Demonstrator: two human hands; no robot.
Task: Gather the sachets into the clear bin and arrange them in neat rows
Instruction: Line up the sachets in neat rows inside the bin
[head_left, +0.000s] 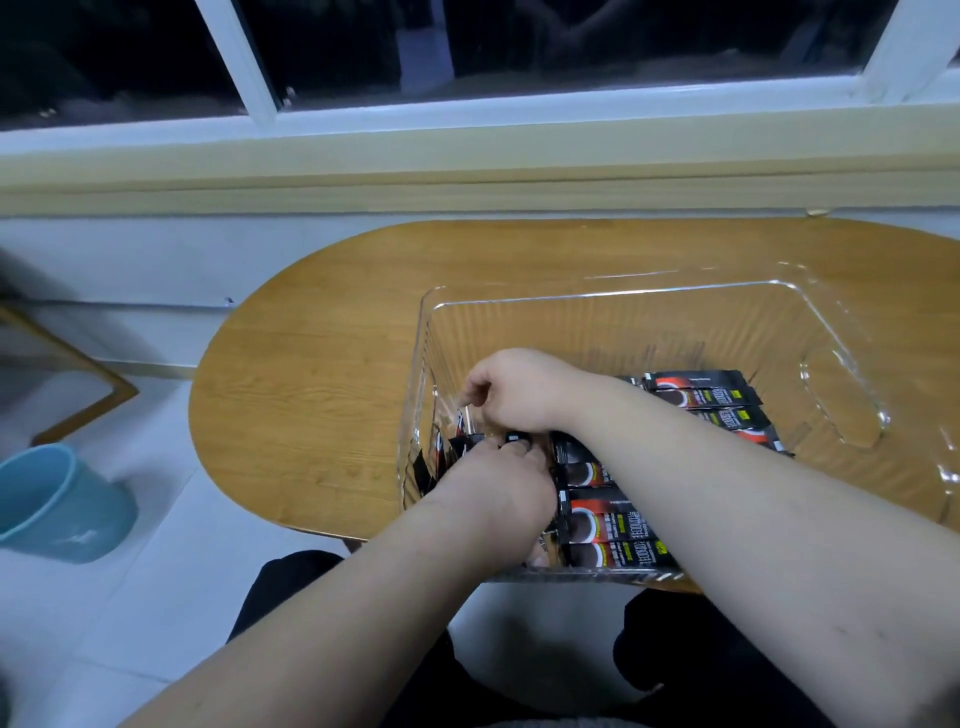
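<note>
A clear plastic bin (613, 299) stands on the oval wooden table (322, 374). Inside it lie several black and red coffee sachets (613, 525), flat in rows along the near and right side. More sachets (441, 457) stand on edge against the bin's left wall. Both my hands reach into the bin's left part. My right hand (514, 389) has its fingers curled down onto the upright sachets. My left hand (498, 483) is just below it, its fingers pinching the end of a sachet. My forearms hide part of the rows.
A blue bucket (57, 504) stands on the white tiled floor at the left. A wooden frame (83, 374) leans by the wall. A window sill and dark window run behind the table. My dark-trousered legs are under the table's near edge.
</note>
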